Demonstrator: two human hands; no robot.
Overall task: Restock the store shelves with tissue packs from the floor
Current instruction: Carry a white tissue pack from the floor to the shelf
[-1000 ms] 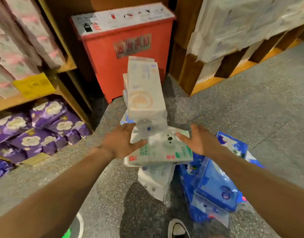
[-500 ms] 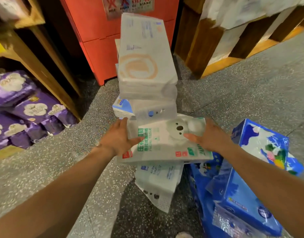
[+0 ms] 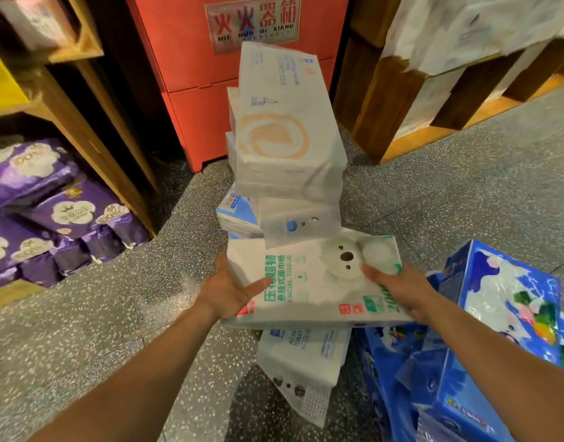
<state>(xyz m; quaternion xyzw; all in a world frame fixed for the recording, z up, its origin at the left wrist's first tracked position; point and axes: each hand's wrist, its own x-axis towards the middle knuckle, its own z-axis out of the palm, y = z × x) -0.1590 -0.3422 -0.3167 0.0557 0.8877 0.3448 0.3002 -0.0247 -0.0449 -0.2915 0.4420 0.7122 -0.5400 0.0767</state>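
A white tissue pack with green lettering and a koala face lies flat on top of a floor pile. My left hand grips its left end, thumb across the top. My right hand grips its right end, thumb on the koala print. Behind it rises a stack of white packs with an orange swirl. Under the held pack another white pack sticks out toward me.
Blue tissue packs lie heaped on the floor at the right. Purple packs fill the low wooden shelf on the left. A red cabinet stands behind the stack. A wooden shelf with white packs is at the right rear.
The view has moved closer and lower toward the pile. Both hands stay on the ends of the koala pack, which looks slightly raised and nearer.
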